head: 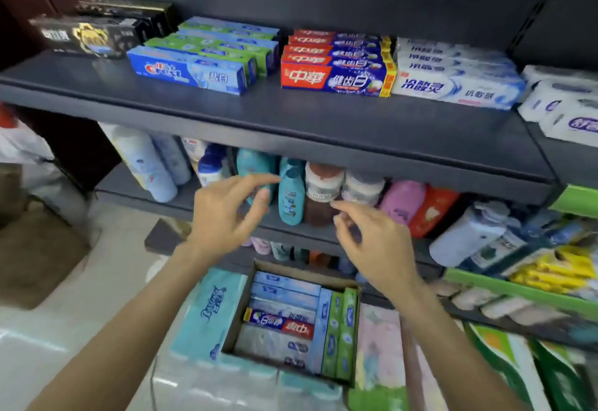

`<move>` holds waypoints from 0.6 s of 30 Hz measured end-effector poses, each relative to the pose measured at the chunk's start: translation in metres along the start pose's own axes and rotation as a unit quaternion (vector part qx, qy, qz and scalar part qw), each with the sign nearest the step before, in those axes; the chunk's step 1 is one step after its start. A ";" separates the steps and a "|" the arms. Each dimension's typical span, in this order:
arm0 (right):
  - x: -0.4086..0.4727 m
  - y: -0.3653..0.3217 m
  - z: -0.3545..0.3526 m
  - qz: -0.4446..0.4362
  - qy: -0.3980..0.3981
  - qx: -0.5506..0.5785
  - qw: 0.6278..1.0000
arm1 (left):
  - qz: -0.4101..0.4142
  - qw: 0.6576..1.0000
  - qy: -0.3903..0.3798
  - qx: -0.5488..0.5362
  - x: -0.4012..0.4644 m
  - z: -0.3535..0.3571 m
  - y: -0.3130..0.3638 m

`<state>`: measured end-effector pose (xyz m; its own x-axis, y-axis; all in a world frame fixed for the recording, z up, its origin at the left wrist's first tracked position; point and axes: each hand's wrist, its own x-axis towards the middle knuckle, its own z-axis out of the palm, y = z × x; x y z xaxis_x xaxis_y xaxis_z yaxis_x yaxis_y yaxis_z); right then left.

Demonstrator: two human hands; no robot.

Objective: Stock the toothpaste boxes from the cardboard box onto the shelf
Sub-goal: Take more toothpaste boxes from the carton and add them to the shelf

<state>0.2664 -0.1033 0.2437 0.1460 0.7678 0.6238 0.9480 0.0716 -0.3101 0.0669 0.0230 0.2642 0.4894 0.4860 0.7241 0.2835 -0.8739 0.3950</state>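
The cardboard box [241,323] is taken as the landmark here, and it is the nearest thing, seen low in the middle of the view. Toothpaste boxes [284,300] are packed inside it: blue ones lie flat toward its far end, a red and blue one [280,323] lies across the middle, a grey one lies at its near end, and green ones [339,336] stand on edge along its right wall. A pale blue pack [210,310] is seen just left of the box.

Above the box, both hands are held in the air, and nothing is held in either. The left hand [220,216] is up over the box's far left corner, with fingers spread apart and loosely bent. The right hand [375,242] is up over the box's far right corner, with fingers apart and a little curled. So the toothpaste boxes lie below both hands, apart from them, and are not touched.

The step in hand seems to be the gap between two loads: no box is being carried. A hand likely has to be brought down into the box next, and one toothpaste box pinched by its long sides and lifted out.

Behind the hands, bottles [291,190] are stood on a lower shelf. Farther up and back from the box, the top shelf [291,119] is seen, where rows of toothpaste are already lined up: black [87,35], blue and green [207,54], red and blue [336,64], and white [453,77]. Bare shelf is left in front of the rows.
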 end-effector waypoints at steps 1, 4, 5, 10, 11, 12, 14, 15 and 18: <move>-0.016 -0.001 0.014 0.009 -0.032 0.005 0.999 | 0.004 1.000 -0.022 0.001 -0.020 0.002 -0.007; -0.069 0.005 0.064 0.081 -0.178 0.004 0.981 | -0.039 0.991 -0.129 0.024 -0.083 0.018 -0.033; -0.088 0.009 0.082 0.114 -0.249 -0.003 0.962 | -0.070 0.980 -0.183 0.036 -0.105 0.025 -0.040; -0.168 0.025 0.150 0.179 -0.506 -0.032 0.843 | -0.246 0.857 -0.453 0.025 -0.207 0.076 -0.079; -0.178 0.027 0.161 0.180 -0.520 -0.034 0.834 | -0.254 0.835 -0.488 0.035 -0.221 0.086 -0.084; -0.187 0.029 0.172 0.180 -0.526 -0.038 0.831 | -0.246 0.819 -0.516 0.048 -0.233 0.098 -0.089; -0.201 0.035 0.195 0.176 -0.528 -0.059 0.829 | -0.217 0.801 -0.553 0.070 -0.253 0.122 -0.099; -0.206 0.039 0.206 0.174 -0.522 -0.069 0.832 | -0.202 0.797 -0.563 0.082 -0.261 0.135 -0.104; -0.220 0.051 0.232 0.174 -0.495 -0.101 0.845 | -0.156 0.786 -0.583 0.134 -0.278 0.171 -0.115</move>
<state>0.2166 -0.1205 -0.0759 0.2125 0.8839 -0.4165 0.9401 -0.3013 -0.1598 0.0392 -0.0097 -0.0792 0.7406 0.4931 -0.4565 0.6265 -0.7522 0.2039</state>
